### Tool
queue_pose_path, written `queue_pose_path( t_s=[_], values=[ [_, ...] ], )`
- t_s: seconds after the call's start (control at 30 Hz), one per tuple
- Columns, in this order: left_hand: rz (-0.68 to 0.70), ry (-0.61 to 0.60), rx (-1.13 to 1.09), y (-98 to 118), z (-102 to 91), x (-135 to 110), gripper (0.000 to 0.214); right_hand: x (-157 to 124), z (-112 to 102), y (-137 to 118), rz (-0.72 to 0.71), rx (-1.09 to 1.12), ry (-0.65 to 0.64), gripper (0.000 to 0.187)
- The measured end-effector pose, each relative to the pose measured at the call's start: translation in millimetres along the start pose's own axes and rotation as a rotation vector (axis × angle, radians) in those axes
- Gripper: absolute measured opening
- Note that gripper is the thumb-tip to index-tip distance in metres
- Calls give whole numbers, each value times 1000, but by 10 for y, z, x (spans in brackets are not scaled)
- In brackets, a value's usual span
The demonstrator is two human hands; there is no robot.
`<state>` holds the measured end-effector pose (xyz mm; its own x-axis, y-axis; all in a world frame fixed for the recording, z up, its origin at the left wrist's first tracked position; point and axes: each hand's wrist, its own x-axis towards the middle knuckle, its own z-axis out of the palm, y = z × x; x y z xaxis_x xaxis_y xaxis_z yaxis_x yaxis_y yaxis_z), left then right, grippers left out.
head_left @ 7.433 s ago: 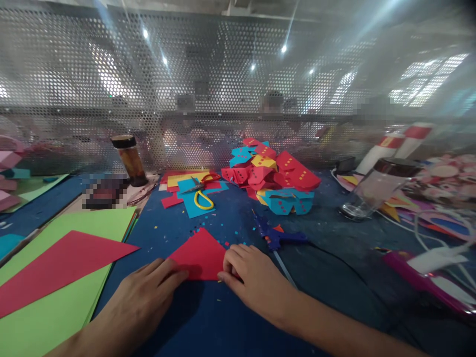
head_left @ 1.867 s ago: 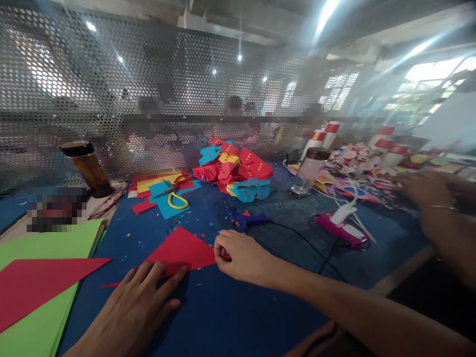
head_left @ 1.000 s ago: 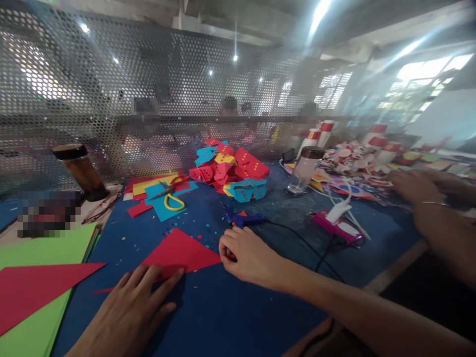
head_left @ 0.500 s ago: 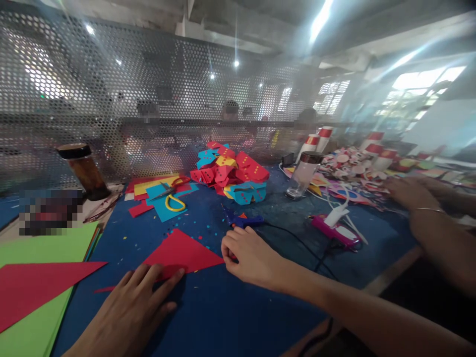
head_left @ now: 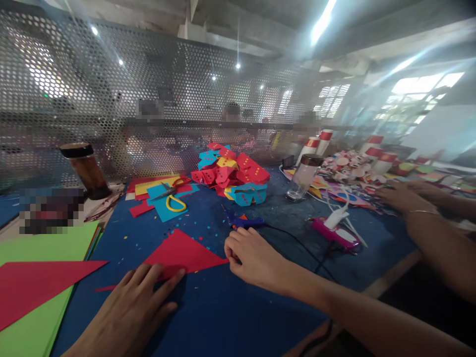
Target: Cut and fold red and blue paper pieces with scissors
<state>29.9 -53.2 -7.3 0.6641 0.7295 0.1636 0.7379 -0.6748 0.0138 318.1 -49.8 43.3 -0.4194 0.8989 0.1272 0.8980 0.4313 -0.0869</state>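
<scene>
A folded red paper triangle lies on the blue table in front of me. My left hand lies flat with fingers stretched out, its fingertips pressing the paper's near left edge. My right hand rests at the paper's right corner, fingers curled and pinched on that corner. A thin red strip sticks out to the left of my left hand.
A blue glue gun with its cord lies just beyond my right hand. Behind it sit a pile of red, blue and yellow paper pieces, yellow-handled scissors, a clear jar and a brown jar. Green and red sheets lie left. Another person's arm reaches in at right.
My right hand has slid slightly to the right along the paper's corner over the last second. My left hand has stayed flat in place. The other person's hand has shifted a little.
</scene>
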Motion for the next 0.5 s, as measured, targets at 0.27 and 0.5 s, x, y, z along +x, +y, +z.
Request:
queue_pose_path(
  t_s=[0.27, 0.5],
  values=[
    [20, -12, -28, 17, -42, 19, 48, -19, -20, 14, -21, 1, -40, 15],
    [29, 19, -24, 19, -25, 21, 47, 19, -112, -31, -36, 19, -15, 18]
  ],
)
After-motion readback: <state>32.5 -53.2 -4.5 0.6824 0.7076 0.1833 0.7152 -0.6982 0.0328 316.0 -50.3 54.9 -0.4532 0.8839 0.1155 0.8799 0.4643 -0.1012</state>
